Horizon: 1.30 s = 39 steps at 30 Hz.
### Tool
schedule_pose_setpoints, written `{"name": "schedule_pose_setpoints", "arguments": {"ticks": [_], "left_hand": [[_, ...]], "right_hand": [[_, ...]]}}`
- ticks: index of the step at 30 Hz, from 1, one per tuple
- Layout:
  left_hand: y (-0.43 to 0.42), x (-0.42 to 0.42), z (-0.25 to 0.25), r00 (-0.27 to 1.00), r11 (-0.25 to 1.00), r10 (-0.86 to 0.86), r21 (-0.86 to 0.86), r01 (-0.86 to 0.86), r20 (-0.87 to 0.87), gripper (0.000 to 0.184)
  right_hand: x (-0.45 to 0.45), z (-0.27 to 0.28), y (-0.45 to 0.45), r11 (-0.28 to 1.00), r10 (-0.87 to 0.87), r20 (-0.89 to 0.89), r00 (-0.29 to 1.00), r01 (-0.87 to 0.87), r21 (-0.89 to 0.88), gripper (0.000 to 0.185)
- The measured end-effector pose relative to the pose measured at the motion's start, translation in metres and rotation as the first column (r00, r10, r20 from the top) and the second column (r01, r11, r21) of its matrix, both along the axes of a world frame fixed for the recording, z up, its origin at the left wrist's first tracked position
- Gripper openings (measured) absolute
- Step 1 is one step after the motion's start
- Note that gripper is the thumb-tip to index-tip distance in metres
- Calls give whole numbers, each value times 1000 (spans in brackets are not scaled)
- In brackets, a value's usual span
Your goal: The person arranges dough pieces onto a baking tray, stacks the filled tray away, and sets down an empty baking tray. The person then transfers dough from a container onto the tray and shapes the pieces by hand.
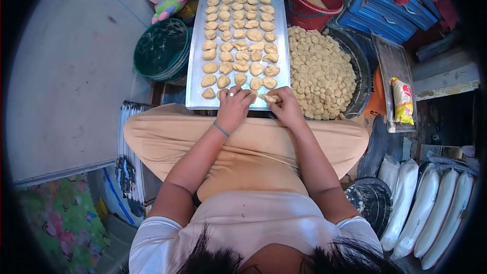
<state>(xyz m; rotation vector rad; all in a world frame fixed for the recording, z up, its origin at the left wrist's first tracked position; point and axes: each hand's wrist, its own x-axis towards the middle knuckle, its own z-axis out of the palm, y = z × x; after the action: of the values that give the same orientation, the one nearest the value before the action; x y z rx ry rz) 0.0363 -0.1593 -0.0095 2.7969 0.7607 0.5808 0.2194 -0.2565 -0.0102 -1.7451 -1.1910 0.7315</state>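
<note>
A silver metal tray [195, 66] lies before me, bearing rows of flattened pale dough pieces [241, 78]. At its near edge my left hand [235, 105] rests over the front row, a ring on one finger, its fingertips closed down on a dough piece partly hidden beneath them. Just to its right, my right hand [287, 105] pinches a small dough piece [270, 98] between thumb and fingers at the tray's near right corner. Beside the tray on the right, a large round dark tub [361, 78] holds a heap of small dough lumps [320, 71].
Green buckets [162, 48] stand left of the tray, and a red bucket [315, 2] behind the tub. A wooden board [393, 71] with a yellow packet [403, 101] is at the right. Filled plastic bags [426, 208] lie lower right; stacked trays [133, 142] stand left.
</note>
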Motion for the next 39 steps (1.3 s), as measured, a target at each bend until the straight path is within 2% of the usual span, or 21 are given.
{"name": "schedule_pose_setpoints", "arguments": {"ticks": [2, 5, 8, 11, 14, 17, 20, 24, 26, 29, 31, 36, 39], "left_hand": [[-6, -1, 2, 1000, 1000, 18, -5, -18, 22, 34], [-20, 5, 10, 998, 999, 19, 24, -21, 62, 37], [-22, 13, -6, 999, 993, -48, 111, 50, -21, 45], [-21, 14, -12, 992, 997, -2, 71, 11, -130, 49], [-23, 15, -13, 988, 994, 12, 105, 4, -156, 52], [-28, 17, -8, 982, 999, 38, 37, -31, -184, 58], [-34, 16, -9, 994, 992, -54, 110, 64, -96, 63], [-36, 20, -11, 986, 997, -50, 57, 59, -159, 67], [-36, 22, -8, 985, 997, -36, 61, 47, -170, 68], [-38, 16, -1, 996, 992, -49, 114, 58, -75, 64], [-39, 6, 5, 998, 996, 14, 86, -9, -63, 60], [-38, -11, -3, 995, 985, 68, 161, -55, -73, 52], [-35, -9, -6, 992, 986, 57, 161, -39, -109, 51]], "right_hand": [[6, -4, -4, 999, 27, -156, 987, -23, 28, 21], [10, -11, -1, 975, 84, -40, 996, -74, 211, 24], [3, -20, 8, 975, 34, 189, 981, -74, 209, 24], [7, -22, 8, 980, 46, 161, 986, -76, 185, 22], [15, -10, -1, 968, -46, 115, 992, 15, 252, 20], [25, -20, 1, 968, -221, -165, 961, 237, 86, 20], [28, 0, 0, 993, -114, -40, 993, 114, -9, 35], [26, -3, 1, 1000, -31, 207, 978, 30, 10, 48], [25, -1, 5, 1000, -17, 246, 969, 20, -9, 48], [21, 5, 10, 999, -20, 261, 965, 28, -27, 48], [21, 7, 8, 999, -26, 272, 962, 37, -34, 48], [18, 3, 7, 999, 15, 389, 921, 5, -51, 47], [13, 12, 8, 996, -14, 373, 928, 44, -72, 48]]}}
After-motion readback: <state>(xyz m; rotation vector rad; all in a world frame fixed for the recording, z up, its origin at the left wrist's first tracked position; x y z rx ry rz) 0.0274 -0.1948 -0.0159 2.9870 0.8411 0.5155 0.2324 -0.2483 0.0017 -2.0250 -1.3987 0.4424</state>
